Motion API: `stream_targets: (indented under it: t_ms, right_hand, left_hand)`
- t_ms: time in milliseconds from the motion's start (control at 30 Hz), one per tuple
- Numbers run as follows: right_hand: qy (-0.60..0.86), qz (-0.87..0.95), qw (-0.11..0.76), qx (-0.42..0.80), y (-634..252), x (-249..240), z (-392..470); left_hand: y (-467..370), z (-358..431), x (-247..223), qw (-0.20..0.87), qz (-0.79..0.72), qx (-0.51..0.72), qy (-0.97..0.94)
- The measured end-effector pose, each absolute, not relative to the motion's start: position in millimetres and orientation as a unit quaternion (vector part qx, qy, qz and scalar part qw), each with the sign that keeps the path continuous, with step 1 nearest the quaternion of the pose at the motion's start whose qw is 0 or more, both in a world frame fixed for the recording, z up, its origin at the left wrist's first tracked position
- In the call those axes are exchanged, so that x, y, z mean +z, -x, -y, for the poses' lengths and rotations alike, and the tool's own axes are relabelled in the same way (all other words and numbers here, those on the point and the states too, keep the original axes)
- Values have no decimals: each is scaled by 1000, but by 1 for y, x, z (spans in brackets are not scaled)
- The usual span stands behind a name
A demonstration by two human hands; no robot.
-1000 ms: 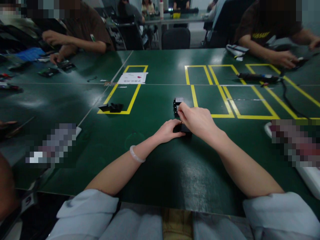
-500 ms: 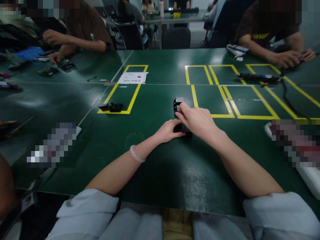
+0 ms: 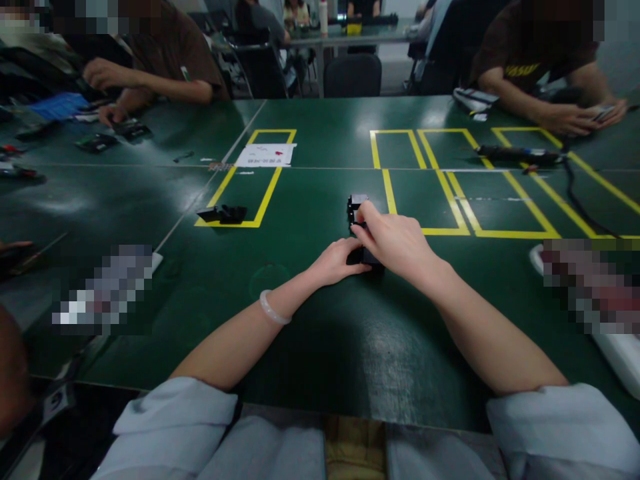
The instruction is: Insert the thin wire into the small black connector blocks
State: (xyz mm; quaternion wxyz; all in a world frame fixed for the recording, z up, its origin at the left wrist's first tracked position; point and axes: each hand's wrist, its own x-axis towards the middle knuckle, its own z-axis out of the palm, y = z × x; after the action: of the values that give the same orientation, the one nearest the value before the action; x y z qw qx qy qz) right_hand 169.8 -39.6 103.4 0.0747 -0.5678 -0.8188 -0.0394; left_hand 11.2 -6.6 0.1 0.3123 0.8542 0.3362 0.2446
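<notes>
A small black device (image 3: 373, 257) with a box-like body lies on the green table in front of me. My left hand (image 3: 337, 262) is closed on its near left side, thumb below and fingers above. Over the device is my right hand (image 3: 397, 237), thumb and forefinger pinched together beside a black part with a silver-grey face (image 3: 359, 199). Whatever sits between those fingertips is hidden. Most of the device is covered by my right hand, so I cannot tell whether the silver-faced part is joined to the box-like body.
Yellow tape outlines mark the table (image 3: 320, 193). A black clip-like part (image 3: 223, 214) and a white paper label (image 3: 267, 155) lie left. A black tool with a cable (image 3: 520, 155) lies right. Blurred devices (image 3: 113, 280) flank my arms. Two co-workers sit opposite.
My two hands and the device stay almost exactly in place. The hands of the co-worker at the right have shifted slightly and now show a small light-coloured object.
</notes>
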Motion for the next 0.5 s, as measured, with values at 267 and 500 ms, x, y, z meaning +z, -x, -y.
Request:
stream_targets:
  t_ms: [267,500]
  right_hand:
    - [578,813,58,-41,-168,106,41]
    - [561,823,78,-32,-169,106,42]
  left_hand:
    - [-12,6,-1,307,-357,230,-851]
    - [-11,6,-1,318,-341,249,-849]
